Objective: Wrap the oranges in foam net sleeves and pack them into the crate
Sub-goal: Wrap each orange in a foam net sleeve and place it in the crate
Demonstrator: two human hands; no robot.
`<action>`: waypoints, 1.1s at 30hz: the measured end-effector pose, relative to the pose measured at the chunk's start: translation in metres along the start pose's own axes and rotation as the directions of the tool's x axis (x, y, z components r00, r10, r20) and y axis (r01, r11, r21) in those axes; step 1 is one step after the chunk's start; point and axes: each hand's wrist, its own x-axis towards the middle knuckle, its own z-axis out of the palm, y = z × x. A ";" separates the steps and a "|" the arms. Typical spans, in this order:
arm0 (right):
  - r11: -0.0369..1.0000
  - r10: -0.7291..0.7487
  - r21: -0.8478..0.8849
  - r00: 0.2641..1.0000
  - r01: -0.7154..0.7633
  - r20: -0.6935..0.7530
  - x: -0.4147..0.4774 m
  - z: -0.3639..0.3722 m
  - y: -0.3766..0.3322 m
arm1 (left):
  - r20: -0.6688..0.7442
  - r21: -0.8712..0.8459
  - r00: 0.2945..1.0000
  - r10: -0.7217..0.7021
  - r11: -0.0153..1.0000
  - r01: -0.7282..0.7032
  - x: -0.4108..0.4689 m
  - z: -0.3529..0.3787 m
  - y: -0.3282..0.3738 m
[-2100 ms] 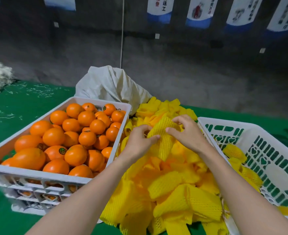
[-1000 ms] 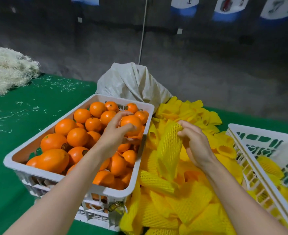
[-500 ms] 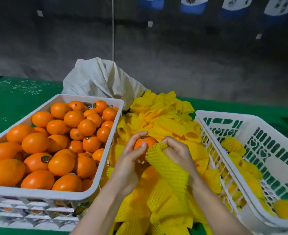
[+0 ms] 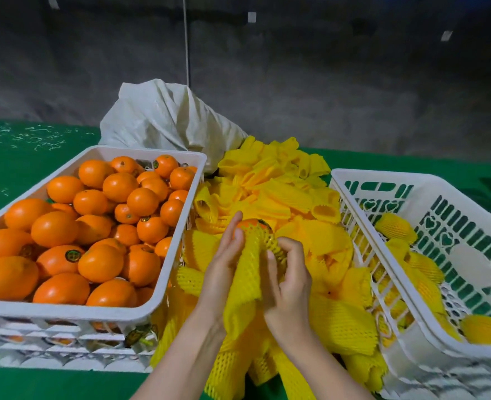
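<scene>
Over the pile of yellow foam net sleeves (image 4: 279, 197), both hands work on one orange (image 4: 250, 225). A yellow sleeve (image 4: 245, 281) covers most of the fruit, and only its top shows. My left hand (image 4: 224, 264) lies along the left side of the sleeved orange with fingers nearly straight. My right hand (image 4: 289, 281) curls its fingers round the sleeve's right side. The white crate (image 4: 100, 308) at left is full of bare oranges (image 4: 100, 226). The white slotted crate (image 4: 412, 180) at right holds several sleeved oranges (image 4: 396, 226).
A pale woven sack (image 4: 166, 116) lies behind the sleeve pile. The table has a green cover (image 4: 22, 157) with white shreds scattered at far left. A grey wall stands behind. The two crates flank the sleeves closely.
My left hand took an orange from the left crate and brought it to the sleeve held by my right hand. The sleeve has since slid up over most of the orange.
</scene>
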 end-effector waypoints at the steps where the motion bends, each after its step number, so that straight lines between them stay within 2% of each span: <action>1: 1.000 0.011 0.014 1.000 -0.012 0.025 -0.001 0.001 -0.002 | 0.086 -0.128 0.995 -0.041 0.990 0.052 -0.001 0.002 0.000; 2: 0.995 0.068 0.071 0.997 -0.071 0.043 -0.002 0.001 -0.003 | 0.108 -0.168 0.993 -0.048 0.983 0.066 -0.001 0.005 -0.001; 3: 0.968 0.169 0.179 0.984 -0.176 0.051 0.000 0.001 -0.006 | 0.056 -0.196 0.995 -0.082 0.976 0.091 0.000 0.002 -0.002; 5: 0.802 0.413 0.447 0.908 -0.397 0.067 0.011 -0.002 -0.012 | -0.199 -0.114 0.977 -0.083 0.992 0.061 0.007 -0.005 -0.005; 6: 0.715 0.503 0.525 0.861 -0.462 0.073 0.017 -0.005 -0.015 | -0.249 -0.073 0.967 -0.050 0.997 0.033 0.006 -0.005 -0.002; 7: 0.679 0.550 0.549 0.833 -0.487 0.059 0.024 -0.008 -0.018 | -0.257 -0.043 0.966 -0.042 0.999 0.032 0.007 -0.004 0.000; 11: 0.754 0.543 0.431 0.839 -0.496 0.016 0.042 -0.019 -0.019 | -0.270 0.031 0.960 -0.074 0.996 0.085 0.007 0.004 -0.001; 18: 0.786 0.485 0.431 0.875 -0.444 0.016 0.028 -0.008 -0.006 | -0.289 0.097 0.955 -0.064 0.991 0.096 0.004 0.020 -0.002; 21: 0.839 0.402 0.376 0.914 -0.394 0.061 0.023 -0.008 -0.004 | -0.426 0.201 0.903 0.063 0.979 0.026 0.003 0.022 -0.001; 23: 0.775 0.493 0.376 0.858 -0.507 0.143 0.021 -0.008 -0.002 | -0.508 0.341 0.834 0.215 0.939 -0.034 0.005 0.019 -0.001; 25: 0.630 0.598 0.414 0.751 -0.657 0.281 0.020 -0.010 0.002 | -0.481 0.474 0.797 0.365 0.873 -0.113 0.008 0.015 -0.004; 26: 0.519 0.612 0.457 0.687 -0.723 0.392 0.021 -0.011 0.000 | -0.438 0.554 0.785 0.438 0.819 -0.148 0.009 0.013 -0.006; 27: 0.455 0.619 0.460 0.642 -0.763 0.453 0.022 -0.011 -0.003 | -0.386 0.621 0.778 0.496 0.763 -0.178 0.009 0.011 -0.008; 28: 0.447 0.611 0.445 0.628 -0.776 0.481 0.022 -0.011 -0.003 | -0.336 0.672 0.773 0.538 0.712 -0.203 0.009 0.008 -0.009; 31: 0.547 0.581 0.392 0.673 -0.739 0.458 0.021 -0.012 -0.001 | -0.207 0.771 0.776 0.596 0.588 -0.245 0.008 0.002 -0.012; 33: 0.516 0.604 0.419 0.664 -0.747 0.440 0.019 -0.012 0.005 | -0.177 0.779 0.780 0.600 0.570 -0.262 0.008 0.000 -0.012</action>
